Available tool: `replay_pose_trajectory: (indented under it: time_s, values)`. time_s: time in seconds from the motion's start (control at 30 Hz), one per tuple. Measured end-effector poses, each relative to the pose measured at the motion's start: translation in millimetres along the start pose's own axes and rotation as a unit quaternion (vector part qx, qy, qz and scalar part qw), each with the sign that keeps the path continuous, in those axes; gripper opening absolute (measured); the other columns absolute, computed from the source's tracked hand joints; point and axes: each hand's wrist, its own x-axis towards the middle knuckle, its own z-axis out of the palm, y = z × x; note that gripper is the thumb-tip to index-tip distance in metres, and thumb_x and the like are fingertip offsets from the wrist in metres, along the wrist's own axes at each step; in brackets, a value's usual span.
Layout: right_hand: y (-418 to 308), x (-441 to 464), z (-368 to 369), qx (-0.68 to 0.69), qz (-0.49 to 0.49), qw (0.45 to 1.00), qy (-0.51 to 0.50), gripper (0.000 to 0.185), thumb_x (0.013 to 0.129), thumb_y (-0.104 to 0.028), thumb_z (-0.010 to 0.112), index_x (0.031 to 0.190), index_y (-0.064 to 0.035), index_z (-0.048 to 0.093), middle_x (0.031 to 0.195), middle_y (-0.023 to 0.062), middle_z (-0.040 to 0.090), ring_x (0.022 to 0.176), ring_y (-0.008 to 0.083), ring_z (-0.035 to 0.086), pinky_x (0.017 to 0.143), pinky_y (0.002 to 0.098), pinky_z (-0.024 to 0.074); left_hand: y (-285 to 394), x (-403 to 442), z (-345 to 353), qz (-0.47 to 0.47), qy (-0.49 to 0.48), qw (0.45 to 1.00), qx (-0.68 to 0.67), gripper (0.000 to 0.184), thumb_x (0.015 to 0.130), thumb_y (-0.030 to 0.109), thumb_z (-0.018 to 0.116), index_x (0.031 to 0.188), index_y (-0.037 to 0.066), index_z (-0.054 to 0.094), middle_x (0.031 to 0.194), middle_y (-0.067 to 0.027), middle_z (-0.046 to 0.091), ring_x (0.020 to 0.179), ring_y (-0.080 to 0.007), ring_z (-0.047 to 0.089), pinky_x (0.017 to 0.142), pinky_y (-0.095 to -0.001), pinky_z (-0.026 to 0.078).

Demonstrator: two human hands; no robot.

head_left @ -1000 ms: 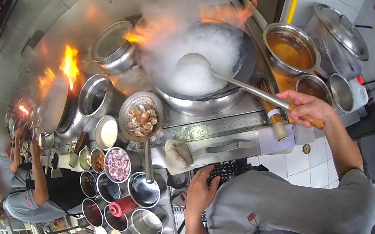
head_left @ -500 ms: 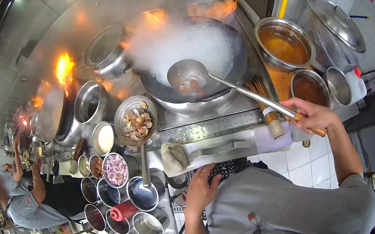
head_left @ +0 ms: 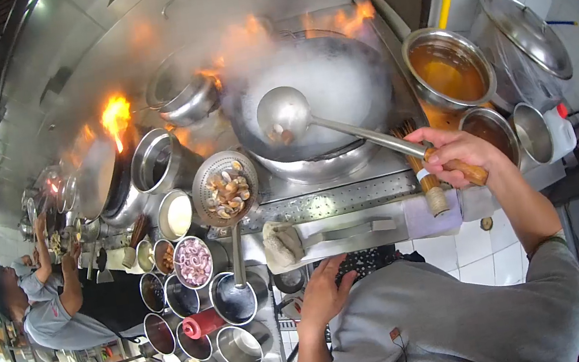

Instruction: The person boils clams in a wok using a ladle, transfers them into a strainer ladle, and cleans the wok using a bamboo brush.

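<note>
My right hand [head_left: 456,156] is closed around the wooden handle of a long metal ladle [head_left: 365,134]. The ladle's bowl hangs over a big wok [head_left: 237,132] full of steaming, pale liquid; a few clams show at the bowl's lower left. To the wok's left, a perforated skimmer [head_left: 204,212] bears a heap of clams [head_left: 229,192], its handle lying over a metal pot. My left hand [head_left: 327,291] is low by my body, near the counter's front edge, with fingers spread and nothing visible in it. Steam blurs the wok's far side.
Flames [head_left: 117,117] rise behind the stove. Left of me stand several metal containers, one with sliced onions [head_left: 194,261], and a red squeeze bottle [head_left: 202,324]. A bamboo brush [head_left: 431,190] lies near my right hand. A pot of orange liquid [head_left: 449,74] stands right; a co-worker [head_left: 62,312] stands far left.
The ladle's bowl has tipped, and fewer clams show in it. My right hand has moved slightly left and up. The whole view has shifted a little; my left hand stays low by my body.
</note>
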Motion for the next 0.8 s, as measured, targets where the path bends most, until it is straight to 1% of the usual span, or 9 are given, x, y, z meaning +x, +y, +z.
replay_pose_trajectory:
  time_s: [0.03,0.17,0.27,0.43,0.5,0.6,0.67,0.7,0.8]
  values:
    - [-2,6,7,0.031,-0.003,1.000,0.001,0.061,0.088,-0.008,0.061,0.144,-0.0080,0.036,0.069,0.0027,0.051,0.045,0.0093,0.048,0.038,0.0245,0.0354,-1,-4,-1,-0.014,0.000,1.000,-0.001,0.042,0.092,0.022,0.068,0.126,-0.002,0.060,0.121,-0.0223,0.064,0.110,-0.0412,0.061,0.095,-0.0440,0.050]
    - [3,30,18,-0.024,-0.034,0.998,-0.042,0.060,0.090,-0.007,0.059,0.145,-0.0108,0.035,0.071,0.0027,0.051,0.046,0.0090,0.048,0.038,0.0243,0.0362,-7,-22,-6,-0.051,0.026,0.998,-0.010,0.043,0.092,0.026,0.069,0.127,0.002,0.061,0.122,-0.0221,0.064,0.113,-0.0404,0.061,0.097,-0.0427,0.049]
    - [4,46,43,-0.119,-0.063,0.989,-0.057,0.062,0.090,-0.005,0.059,0.146,-0.0121,0.033,0.070,0.0026,0.051,0.047,0.0089,0.049,0.038,0.0247,0.0367,-19,-36,-7,-0.051,0.044,0.998,-0.010,0.044,0.093,0.027,0.069,0.128,0.002,0.061,0.121,-0.0219,0.064,0.112,-0.0401,0.062,0.096,-0.0429,0.049]
    - [12,75,91,-0.261,-0.057,0.962,-0.047,0.067,0.092,-0.005,0.056,0.152,-0.0137,0.027,0.078,0.0039,0.053,0.049,0.0103,0.051,0.045,0.0270,0.0427,-27,-55,-12,-0.064,0.086,0.994,-0.012,0.043,0.092,0.025,0.069,0.126,0.000,0.061,0.119,-0.0215,0.064,0.111,-0.0400,0.062,0.095,-0.0432,0.049]
    - [26,92,104,-0.284,-0.064,0.955,-0.058,0.067,0.092,-0.005,0.056,0.152,-0.0148,0.027,0.079,0.0039,0.053,0.050,0.0106,0.052,0.047,0.0270,0.0434,-26,-58,-17,-0.070,0.094,0.993,-0.012,0.042,0.091,0.023,0.068,0.125,-0.001,0.060,0.116,-0.0212,0.064,0.108,-0.0405,0.062,0.092,-0.0441,0.050]
    - [53,116,116,-0.309,-0.070,0.947,-0.054,0.066,0.094,-0.006,0.055,0.152,-0.0156,0.028,0.080,0.0036,0.053,0.052,0.0105,0.053,0.048,0.0275,0.0441,-33,-64,-19,-0.075,0.098,0.992,-0.029,0.043,0.092,0.025,0.069,0.126,0.000,0.061,0.120,-0.0220,0.064,0.113,-0.0391,0.061,0.096,-0.0421,0.049]
    - [68,125,125,-0.341,-0.070,0.937,-0.040,0.065,0.095,-0.006,0.055,0.153,-0.0153,0.028,0.080,0.0032,0.054,0.052,0.0103,0.053,0.048,0.0281,0.0440,-31,-65,-24,-0.084,0.098,0.991,-0.037,0.042,0.091,0.024,0.069,0.125,0.000,0.062,0.118,-0.0217,0.065,0.111,-0.0395,0.062,0.096,-0.0425,0.049]
    - [70,123,131,-0.378,-0.073,0.923,-0.016,0.063,0.094,-0.006,0.055,0.152,-0.0148,0.031,0.080,0.0034,0.054,0.053,0.0111,0.052,0.050,0.0291,0.0434,-31,-66,-26,-0.090,0.100,0.990,-0.043,0.041,0.091,0.024,0.069,0.125,0.001,0.062,0.117,-0.0216,0.066,0.109,-0.0397,0.063,0.095,-0.0427,0.049]
    - [88,126,128,-0.474,-0.168,0.864,0.024,0.062,0.093,-0.004,0.055,0.151,-0.0145,0.035,0.077,0.0040,0.054,0.055,0.0122,0.053,0.052,0.0298,0.0427,-39,-60,-37,-0.099,0.133,0.985,-0.046,0.038,0.090,0.021,0.070,0.121,0.000,0.065,0.112,-0.0219,0.067,0.101,-0.0378,0.067,0.088,-0.0412,0.053]
